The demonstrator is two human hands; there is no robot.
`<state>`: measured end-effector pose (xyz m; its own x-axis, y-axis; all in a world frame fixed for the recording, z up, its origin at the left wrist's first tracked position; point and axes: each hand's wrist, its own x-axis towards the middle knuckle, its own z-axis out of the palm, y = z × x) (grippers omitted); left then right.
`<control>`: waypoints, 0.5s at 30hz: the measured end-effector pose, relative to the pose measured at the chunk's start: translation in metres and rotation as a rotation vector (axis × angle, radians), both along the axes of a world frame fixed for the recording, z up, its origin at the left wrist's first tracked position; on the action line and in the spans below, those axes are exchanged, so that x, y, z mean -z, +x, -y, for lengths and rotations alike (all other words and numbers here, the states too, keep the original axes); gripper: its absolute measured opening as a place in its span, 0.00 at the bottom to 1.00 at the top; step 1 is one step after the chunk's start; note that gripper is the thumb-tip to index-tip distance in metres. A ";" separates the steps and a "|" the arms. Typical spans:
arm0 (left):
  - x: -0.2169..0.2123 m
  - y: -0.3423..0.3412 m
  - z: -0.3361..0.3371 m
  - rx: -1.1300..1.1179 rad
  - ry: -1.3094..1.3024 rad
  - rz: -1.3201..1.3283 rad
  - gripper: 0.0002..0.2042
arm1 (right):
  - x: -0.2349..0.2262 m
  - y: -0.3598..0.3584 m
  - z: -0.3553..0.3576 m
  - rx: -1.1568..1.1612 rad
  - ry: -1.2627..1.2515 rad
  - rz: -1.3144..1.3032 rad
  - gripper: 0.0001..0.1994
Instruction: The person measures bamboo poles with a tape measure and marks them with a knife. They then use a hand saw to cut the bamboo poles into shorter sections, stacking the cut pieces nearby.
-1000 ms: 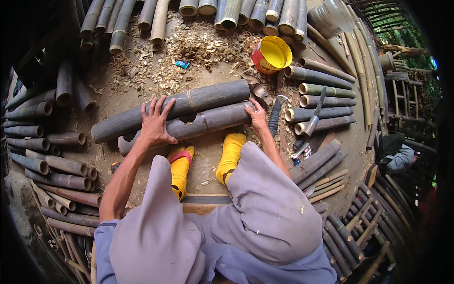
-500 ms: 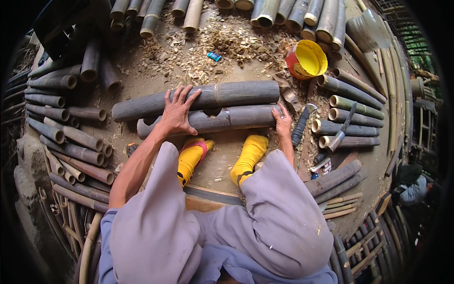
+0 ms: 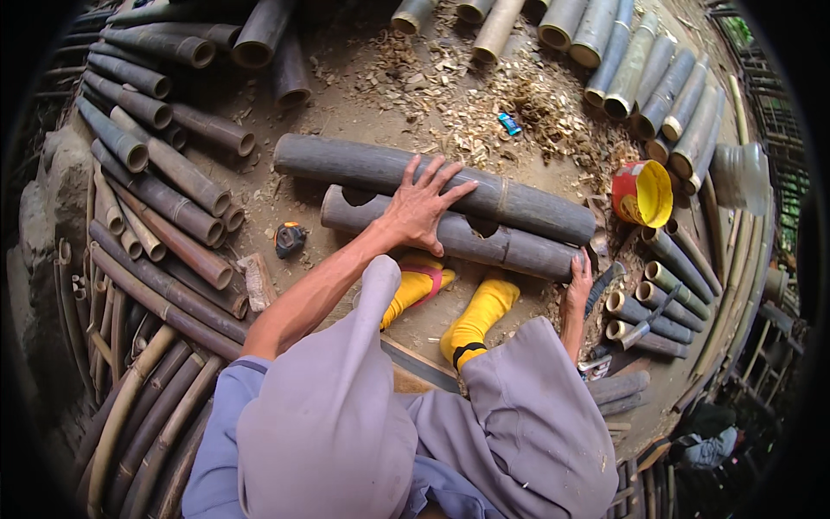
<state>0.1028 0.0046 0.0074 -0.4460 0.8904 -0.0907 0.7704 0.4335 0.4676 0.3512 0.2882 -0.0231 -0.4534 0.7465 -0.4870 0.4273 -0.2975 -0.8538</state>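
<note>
Two dark bamboo tubes lie side by side across the ground before my feet. The near bamboo tube (image 3: 527,252) has notches cut into its upper side, one at its left end and one near the middle. The far bamboo tube (image 3: 337,163) looks whole. My left hand (image 3: 422,206) rests spread across both, its fingers on the far tube and its thumb on the near one. Round the right end of the near tube my right hand (image 3: 577,285) is closed, with the thumb toward the end; some fingers are hidden.
A tape measure (image 3: 290,239) and a wood block (image 3: 257,280) lie left of my arm. Wood chips (image 3: 545,108) cover the ground beyond. A red and yellow bucket (image 3: 641,192) stands right. Cut bamboo tubes (image 3: 181,182) are stacked around. My yellow-socked feet (image 3: 481,318) are close.
My view has turned left, so the scene sits farther right and tilted, and the tape measure shows fully. Both hands keep their places on the bamboo tubes.
</note>
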 end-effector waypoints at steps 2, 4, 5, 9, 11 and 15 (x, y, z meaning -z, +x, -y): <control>0.001 0.013 0.010 -0.096 0.053 0.035 0.59 | 0.001 0.000 0.000 -0.023 -0.004 0.037 0.26; 0.006 0.030 0.018 -0.165 0.127 0.063 0.50 | 0.003 0.000 0.001 -0.007 -0.034 0.011 0.26; 0.011 0.041 0.024 -0.256 0.237 0.062 0.43 | 0.001 -0.002 0.002 -0.009 -0.054 -0.003 0.26; -0.003 0.049 0.061 -0.715 0.408 -0.025 0.31 | 0.002 -0.001 0.003 0.026 0.004 0.014 0.25; -0.007 0.037 0.082 -0.919 0.337 -0.161 0.31 | 0.028 0.017 -0.016 -0.080 0.130 -0.015 0.26; 0.029 0.023 0.135 -1.269 0.368 0.110 0.30 | 0.036 0.012 -0.018 -0.063 0.107 -0.017 0.25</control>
<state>0.1262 -0.1304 -0.0216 -0.9875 -0.1559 -0.0245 -0.1219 0.6548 0.7459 0.3636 0.3062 -0.0589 -0.5089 0.7636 -0.3975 0.4271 -0.1770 -0.8867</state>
